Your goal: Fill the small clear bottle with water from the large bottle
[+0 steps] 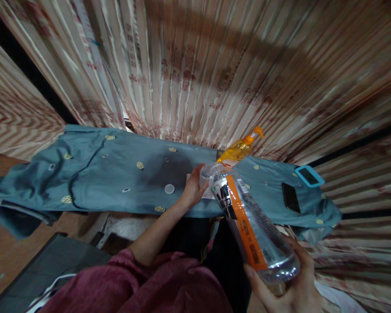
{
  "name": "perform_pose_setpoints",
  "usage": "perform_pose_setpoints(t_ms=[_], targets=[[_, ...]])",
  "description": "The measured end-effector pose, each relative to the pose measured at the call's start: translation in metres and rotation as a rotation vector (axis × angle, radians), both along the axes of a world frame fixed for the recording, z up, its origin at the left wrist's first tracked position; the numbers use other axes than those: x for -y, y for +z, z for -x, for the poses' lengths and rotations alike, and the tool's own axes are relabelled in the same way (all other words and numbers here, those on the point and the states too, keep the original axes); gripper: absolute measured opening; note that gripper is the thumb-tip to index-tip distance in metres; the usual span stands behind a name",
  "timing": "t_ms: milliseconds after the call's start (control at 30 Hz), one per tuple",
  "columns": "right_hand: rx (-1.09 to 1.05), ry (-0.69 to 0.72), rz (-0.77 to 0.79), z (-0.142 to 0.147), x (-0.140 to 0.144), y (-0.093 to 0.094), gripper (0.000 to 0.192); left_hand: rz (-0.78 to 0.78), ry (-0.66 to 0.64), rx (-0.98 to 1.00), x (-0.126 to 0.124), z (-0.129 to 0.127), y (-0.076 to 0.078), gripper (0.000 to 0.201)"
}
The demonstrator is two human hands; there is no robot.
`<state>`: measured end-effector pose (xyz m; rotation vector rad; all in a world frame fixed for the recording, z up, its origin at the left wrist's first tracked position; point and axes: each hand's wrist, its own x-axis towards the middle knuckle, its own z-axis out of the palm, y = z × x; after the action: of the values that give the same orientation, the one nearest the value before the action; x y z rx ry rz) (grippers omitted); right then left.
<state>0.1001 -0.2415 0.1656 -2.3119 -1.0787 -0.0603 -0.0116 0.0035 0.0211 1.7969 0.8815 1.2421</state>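
My right hand [288, 280] is closed around the base of a large clear plastic bottle [247, 226] with an orange, white and black label. The bottle is tilted, its mouth end pointing away to the upper left. At that end, my left hand [193, 188] is wrapped around a small clear plastic container [207, 173]. Whether the two touch I cannot tell. Just behind stands a pump bottle [236, 151] of yellow-orange liquid with an orange pump head, its lower part hidden. A white piece of paper [208, 193] lies partly under my left hand.
A blue-green patterned cloth [94, 174] covers the narrow table. On it lie a round translucent lid [170, 188], a dark phone [290, 197] and a light-blue-framed device [309, 176]. Striped curtains [189, 78] hang close behind and at both sides. A dark surface [68, 256] with a white cable is lower left.
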Motion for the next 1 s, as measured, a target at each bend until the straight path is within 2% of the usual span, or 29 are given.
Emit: perform_pose_setpoints(t_ms=[467,1000], targets=[[-0.012,0.007,-0.009,-0.0051,0.0012,-0.0052,0.102,-0.014,0.009,-0.007,-0.0004,-0.0008,-0.0023,0.062],[-0.008,0.005,-0.010,-0.0016,0.0003,-0.0027,0.102,0.001,0.000,-0.005,0.0005,-0.0001,0.0011,0.060]])
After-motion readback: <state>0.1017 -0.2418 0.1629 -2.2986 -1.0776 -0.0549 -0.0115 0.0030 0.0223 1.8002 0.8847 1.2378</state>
